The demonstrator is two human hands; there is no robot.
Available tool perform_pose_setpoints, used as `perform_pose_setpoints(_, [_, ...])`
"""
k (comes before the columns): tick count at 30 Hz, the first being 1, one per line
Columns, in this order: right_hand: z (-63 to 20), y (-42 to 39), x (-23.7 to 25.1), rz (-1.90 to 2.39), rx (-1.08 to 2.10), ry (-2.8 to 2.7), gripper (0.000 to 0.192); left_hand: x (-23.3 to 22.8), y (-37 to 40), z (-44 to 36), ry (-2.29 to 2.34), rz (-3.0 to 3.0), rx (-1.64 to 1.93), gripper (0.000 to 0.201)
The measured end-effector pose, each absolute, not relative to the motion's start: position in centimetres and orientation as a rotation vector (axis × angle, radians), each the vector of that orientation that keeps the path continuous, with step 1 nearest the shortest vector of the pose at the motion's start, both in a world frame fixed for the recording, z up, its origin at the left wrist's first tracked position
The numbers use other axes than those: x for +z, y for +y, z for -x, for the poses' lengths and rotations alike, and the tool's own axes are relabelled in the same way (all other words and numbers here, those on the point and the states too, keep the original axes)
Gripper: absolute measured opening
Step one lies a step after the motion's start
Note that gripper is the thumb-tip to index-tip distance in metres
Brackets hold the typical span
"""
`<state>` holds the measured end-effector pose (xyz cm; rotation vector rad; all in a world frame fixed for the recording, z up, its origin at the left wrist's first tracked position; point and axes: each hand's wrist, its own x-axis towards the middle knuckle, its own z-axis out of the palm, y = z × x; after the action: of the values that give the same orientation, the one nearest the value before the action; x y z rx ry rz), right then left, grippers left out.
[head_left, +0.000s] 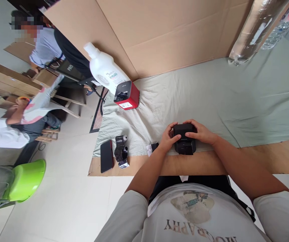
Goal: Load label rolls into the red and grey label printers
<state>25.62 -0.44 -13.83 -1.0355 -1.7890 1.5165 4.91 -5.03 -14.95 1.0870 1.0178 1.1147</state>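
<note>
A black box-shaped object (184, 131) with a flap-like front part rests near the table's front edge. My left hand (168, 137) is closed on its left side, the thumb lying over the top. From the right, my right hand (201, 133) grips the same object, its thumb also on top and fingers around the far edge. Just left of my left wrist lies a small black-and-white piece (152, 148), partly hidden by the forearm. Farther left are a crumpled black strip-like bundle (121, 151) with a silvery end and a dark phone (106, 156) with a red edge.
Behind stand a red-and-black printer-like device (129, 97) and a white jug (106, 69). Cardboard (179, 33) walls the back of the cloth-covered table (184, 90). A taped brown package (250, 33) and a plastic bottle (276, 33) are far right. Two people and a green basin (27, 181) are left.
</note>
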Motion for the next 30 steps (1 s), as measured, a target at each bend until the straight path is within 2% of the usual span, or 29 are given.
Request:
perform_pose_setpoints(3, [-25.4,-0.3,-14.7,0.995,1.520,-1.669,0.072,-15.3,-4.6,-5.0,1.069,-0.919,1.248,0.074])
perform_pose_setpoints(6, [-25.3,-0.3,-15.1,0.964,1.466,-1.652,0.080,-15.5,-4.0,-5.1,1.174,-0.753,1.418,0.066])
perform_pose_setpoints(12, [-24.4,-1.1,-15.0,1.064,0.963,-1.992,0.116,-15.8,-3.6,-5.9,1.372,-0.718,1.463,0.072])
perform_pose_setpoints(14, [-23.8,-1.7,-15.3,1.137,0.850,-2.031,0.121,-16.0,-3.8,-6.1,1.414,-0.762,1.464,0.074])
perform_pose_setpoints(21, [-23.9,-1.1,-16.0,1.332,0.750,-1.965,0.099,-15.7,-4.9,-6.3,1.436,-0.892,1.400,0.069])
perform_pose_setpoints(26, [-29.8,7.6,-14.8,1.606,0.618,-1.723,0.092,-15.8,-5.2,-6.9,1.461,-0.996,1.292,0.051])
perform_pose_setpoints(30, [-36.3,14.8,-13.1,1.965,0.438,-1.486,0.100,-16.0,-5.1,-7.3,1.481,-1.053,1.214,0.035])
